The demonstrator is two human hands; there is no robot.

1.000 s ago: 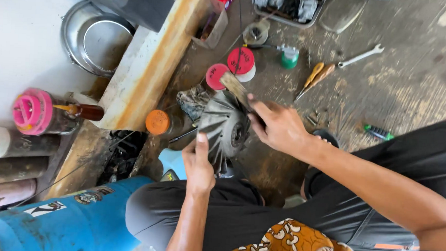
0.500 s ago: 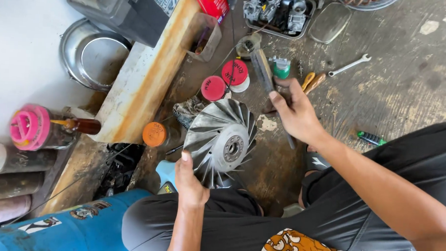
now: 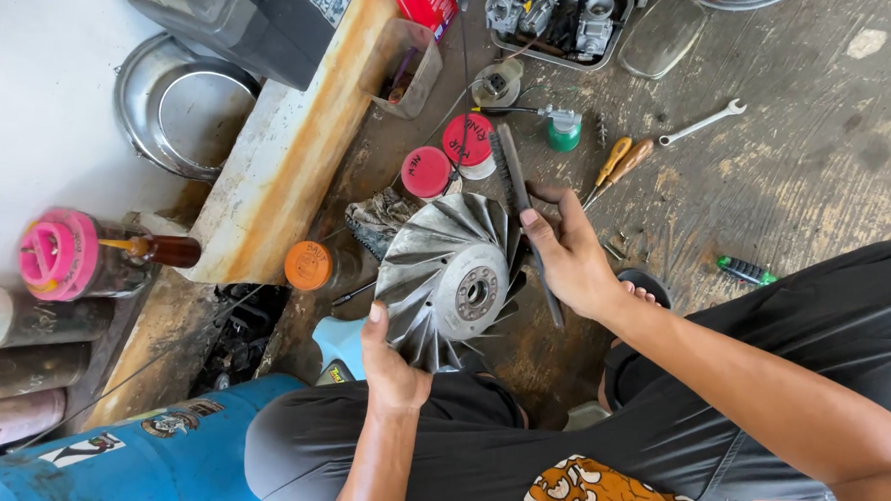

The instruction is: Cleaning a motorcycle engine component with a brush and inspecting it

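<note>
The left hand (image 3: 392, 366) is clamped on the lower rim of a finned metal disc (image 3: 451, 278), thumb up over the fins and fingers hidden behind, so the disc stands tilted with its finned face towards the camera and its round hub (image 3: 476, 294) exposed. Held like that, low between the knees and just above the grimy floor (image 3: 821, 147), the fins lie open to the other hand. The right hand (image 3: 570, 256) is closed round the handle of a narrow wire brush (image 3: 521, 199), thumb pressed along its side; the bristled end points away from the person, just past the disc's upper right edge, and the handle runs down under the palm beside the fins.

Around the disc sit things kept within arm's reach: two red-capped cans (image 3: 450, 156) just beyond its top, an orange-capped can (image 3: 309, 265) to its left, and a dirty rag (image 3: 379, 221) touching its upper left edge. Further out lie two wooden-handled screwdrivers (image 3: 618, 163), a spanner (image 3: 701, 122), a green-handled tool (image 3: 747, 271) and a small green-capped bottle (image 3: 563, 128). A worn wooden plank (image 3: 289, 154) runs diagonally on the left, with a pink-topped bottle (image 3: 65, 256) beside it and a blue drum (image 3: 126, 457) by the person's knee
</note>
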